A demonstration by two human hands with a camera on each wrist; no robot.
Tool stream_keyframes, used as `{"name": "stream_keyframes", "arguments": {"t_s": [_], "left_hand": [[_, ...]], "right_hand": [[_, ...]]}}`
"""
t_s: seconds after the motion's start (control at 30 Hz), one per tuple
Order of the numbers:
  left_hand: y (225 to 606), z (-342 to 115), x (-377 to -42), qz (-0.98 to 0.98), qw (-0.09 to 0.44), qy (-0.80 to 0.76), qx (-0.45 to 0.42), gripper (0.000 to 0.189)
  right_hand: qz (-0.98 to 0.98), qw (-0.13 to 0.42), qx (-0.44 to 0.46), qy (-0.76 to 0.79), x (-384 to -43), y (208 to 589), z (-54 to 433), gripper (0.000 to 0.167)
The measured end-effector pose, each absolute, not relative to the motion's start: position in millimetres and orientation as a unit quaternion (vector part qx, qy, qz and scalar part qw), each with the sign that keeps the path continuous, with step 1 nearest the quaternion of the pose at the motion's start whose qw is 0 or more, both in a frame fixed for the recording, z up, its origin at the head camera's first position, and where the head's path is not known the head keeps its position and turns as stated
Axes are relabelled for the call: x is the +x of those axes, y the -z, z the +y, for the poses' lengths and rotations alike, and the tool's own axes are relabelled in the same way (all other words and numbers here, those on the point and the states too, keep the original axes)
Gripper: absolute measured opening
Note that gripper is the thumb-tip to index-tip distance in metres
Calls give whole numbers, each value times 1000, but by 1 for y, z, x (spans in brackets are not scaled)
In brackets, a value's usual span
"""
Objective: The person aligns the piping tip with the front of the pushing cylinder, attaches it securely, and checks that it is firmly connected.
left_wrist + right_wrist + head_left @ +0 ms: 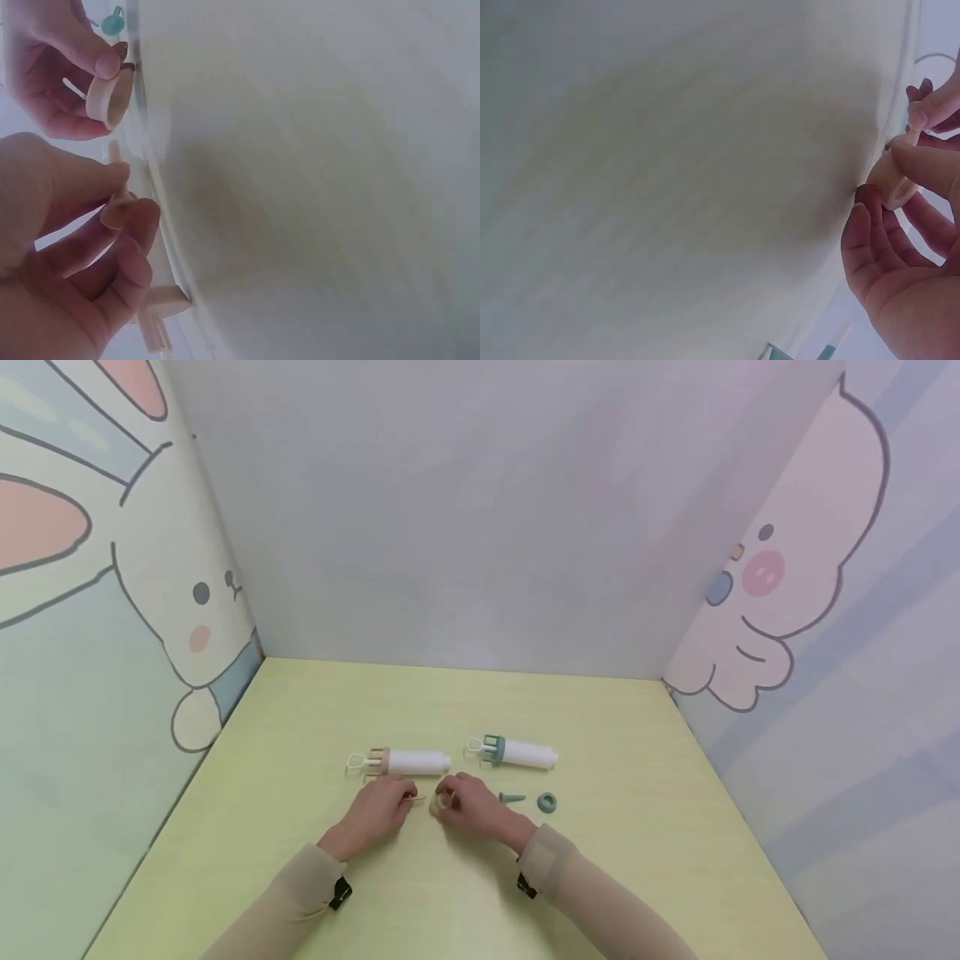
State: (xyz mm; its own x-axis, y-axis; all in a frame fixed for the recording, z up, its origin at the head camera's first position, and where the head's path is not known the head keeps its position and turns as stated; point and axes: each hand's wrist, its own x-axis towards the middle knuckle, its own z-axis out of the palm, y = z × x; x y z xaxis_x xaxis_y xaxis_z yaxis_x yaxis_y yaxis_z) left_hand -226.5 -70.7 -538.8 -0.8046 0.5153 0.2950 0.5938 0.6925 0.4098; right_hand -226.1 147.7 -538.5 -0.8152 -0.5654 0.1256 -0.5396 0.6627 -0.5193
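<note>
My left hand (381, 807) pinches a slim beige nozzle (114, 152) between thumb and fingers, its flared base against the fingertips and its thin end pointing toward the other hand. My right hand (477, 808) grips a beige ring-shaped cap (112, 101) by its rim, close above the table. A small gap separates nozzle and cap in the head view. Just beyond the left hand lies a white syringe (417, 762) with a beige collar and a looped plunger handle. A second white syringe (528, 754), with a teal collar, lies farther right.
A teal nozzle (512, 797) and a teal ring cap (547, 802) lie on the pale yellow table (630, 860), right of the right hand. A grey back panel (450, 527) and cartoon-printed side panels border the table.
</note>
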Motion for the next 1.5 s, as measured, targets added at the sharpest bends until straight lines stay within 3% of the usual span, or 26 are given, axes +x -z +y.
{"name": "stream_keyframes", "arguments": {"t_s": [0.37, 0.77, 1.1, 1.5], "left_hand": [[526, -59, -230, -903, 92, 264, -326, 8], [529, -44, -231, -886, 68, 307, -342, 18], [525, -36, -228, -862, 79, 382, -324, 29], [522, -38, -224, -842, 45, 440, -309, 22]], "right_hand": [[879, 65, -203, 427, -231, 527, 155, 25], [878, 72, -212, 424, -230, 523, 153, 24], [880, 49, -223, 417, -231, 520, 153, 27], [875, 48, -229, 424, -229, 517, 153, 27]]}}
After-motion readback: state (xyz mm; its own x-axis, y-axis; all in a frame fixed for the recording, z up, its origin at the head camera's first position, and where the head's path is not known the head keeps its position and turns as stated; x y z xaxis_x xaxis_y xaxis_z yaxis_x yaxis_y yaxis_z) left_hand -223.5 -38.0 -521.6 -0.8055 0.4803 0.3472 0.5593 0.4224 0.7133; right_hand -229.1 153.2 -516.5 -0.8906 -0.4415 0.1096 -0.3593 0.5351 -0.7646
